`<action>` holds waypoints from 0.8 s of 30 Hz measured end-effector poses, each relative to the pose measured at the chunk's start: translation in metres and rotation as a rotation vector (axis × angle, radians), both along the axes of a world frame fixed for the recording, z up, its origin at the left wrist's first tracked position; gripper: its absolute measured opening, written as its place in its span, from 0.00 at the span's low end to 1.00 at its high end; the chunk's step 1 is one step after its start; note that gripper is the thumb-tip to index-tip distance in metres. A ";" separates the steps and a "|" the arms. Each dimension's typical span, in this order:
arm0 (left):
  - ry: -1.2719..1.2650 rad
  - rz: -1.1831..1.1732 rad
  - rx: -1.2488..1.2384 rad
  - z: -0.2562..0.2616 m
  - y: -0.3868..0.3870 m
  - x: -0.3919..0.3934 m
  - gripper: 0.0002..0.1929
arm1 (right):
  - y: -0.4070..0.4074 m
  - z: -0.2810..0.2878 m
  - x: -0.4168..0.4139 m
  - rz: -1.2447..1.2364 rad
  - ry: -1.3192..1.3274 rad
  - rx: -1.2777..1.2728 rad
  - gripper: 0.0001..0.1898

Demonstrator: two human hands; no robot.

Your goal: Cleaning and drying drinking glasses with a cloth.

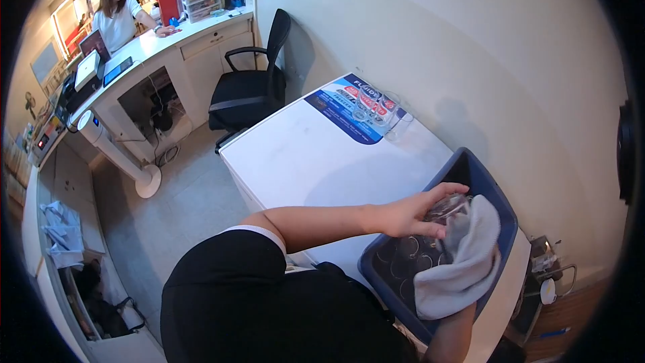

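My left hand (415,212) grips a clear drinking glass (446,209) above a blue plastic bin (370,267). A white cloth (458,275) lies against the glass and drapes over my right hand (461,315), whose fingers are hidden beneath it. Several clear glasses (413,254) stand inside the bin, their round rims showing. The bin rests on the white lid of a chest freezer (322,171). More clear glasses (370,108) sit towards the lid's far corner, over a printed blue label.
A black office chair (247,85) stands beyond the freezer. Behind a white counter (201,27) is a person (116,15). A white tower fan (118,154) stands on the floor to the left. The wall (453,50) runs close along the freezer's right side.
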State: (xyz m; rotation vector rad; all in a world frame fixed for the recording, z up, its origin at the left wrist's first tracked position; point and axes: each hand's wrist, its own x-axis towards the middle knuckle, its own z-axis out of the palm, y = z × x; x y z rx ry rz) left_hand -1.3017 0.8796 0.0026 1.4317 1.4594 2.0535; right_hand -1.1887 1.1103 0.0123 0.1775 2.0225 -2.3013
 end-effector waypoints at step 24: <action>-0.203 0.191 -0.165 -0.019 0.010 -0.005 0.35 | 0.094 -0.032 -0.044 -0.500 0.328 0.515 0.04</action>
